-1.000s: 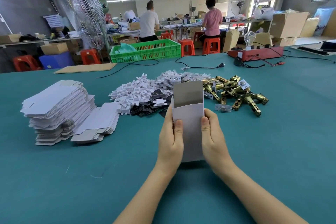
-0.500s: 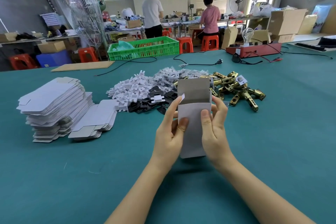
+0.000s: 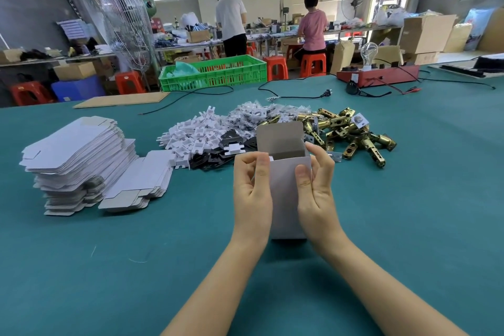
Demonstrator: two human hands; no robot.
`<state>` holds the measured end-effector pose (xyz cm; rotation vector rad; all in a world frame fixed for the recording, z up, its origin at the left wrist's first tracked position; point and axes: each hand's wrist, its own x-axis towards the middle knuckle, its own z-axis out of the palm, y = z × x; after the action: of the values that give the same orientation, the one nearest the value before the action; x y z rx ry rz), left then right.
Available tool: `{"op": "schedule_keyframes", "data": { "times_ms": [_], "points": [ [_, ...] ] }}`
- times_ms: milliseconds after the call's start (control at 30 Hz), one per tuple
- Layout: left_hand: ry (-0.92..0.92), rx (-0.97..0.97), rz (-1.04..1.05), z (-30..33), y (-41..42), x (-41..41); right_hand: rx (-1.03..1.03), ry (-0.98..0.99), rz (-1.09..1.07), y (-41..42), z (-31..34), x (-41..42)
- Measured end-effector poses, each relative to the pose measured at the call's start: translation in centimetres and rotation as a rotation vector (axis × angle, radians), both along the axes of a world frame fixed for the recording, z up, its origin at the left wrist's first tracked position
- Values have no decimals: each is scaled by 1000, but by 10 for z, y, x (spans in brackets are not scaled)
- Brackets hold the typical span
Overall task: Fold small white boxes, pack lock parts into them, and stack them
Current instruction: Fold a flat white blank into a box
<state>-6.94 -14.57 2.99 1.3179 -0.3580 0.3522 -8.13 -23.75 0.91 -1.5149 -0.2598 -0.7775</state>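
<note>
I hold a small white box (image 3: 285, 194) upright over the teal table (image 3: 409, 199), its brown-lined top flap standing open. My left hand (image 3: 252, 191) grips its left side with fingers curled at the top edge. My right hand (image 3: 316, 194) grips the right side, thumb on the front face. Behind the box lie a heap of white and black plastic parts (image 3: 207, 139) and a pile of brass lock latches (image 3: 351, 131). A tall stack of flat white box blanks (image 3: 79, 155) sits at the left.
A shorter slanted pile of blanks (image 3: 139, 185) leans beside the tall stack. At the table's far edge are a green crate (image 3: 215, 73), a cardboard sheet (image 3: 122, 99), black cables and a red tester box with a bulb (image 3: 376, 73). Two people work at benches behind.
The flat blank has been opened into a box shape. Both hands shifted up its sides, fingers now curled at the top opening.
</note>
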Motion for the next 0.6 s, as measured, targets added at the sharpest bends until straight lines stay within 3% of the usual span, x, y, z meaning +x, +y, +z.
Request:
{"op": "schedule_keyframes", "data": {
  "times_ms": [300, 600],
  "points": [
    [100, -25, 30, 15, -12, 12, 106, 57, -91, -4, 19, 11],
    [145, -13, -88, 18, -6, 17, 190, 164, 35, -10, 35, 30]
  ]
}}
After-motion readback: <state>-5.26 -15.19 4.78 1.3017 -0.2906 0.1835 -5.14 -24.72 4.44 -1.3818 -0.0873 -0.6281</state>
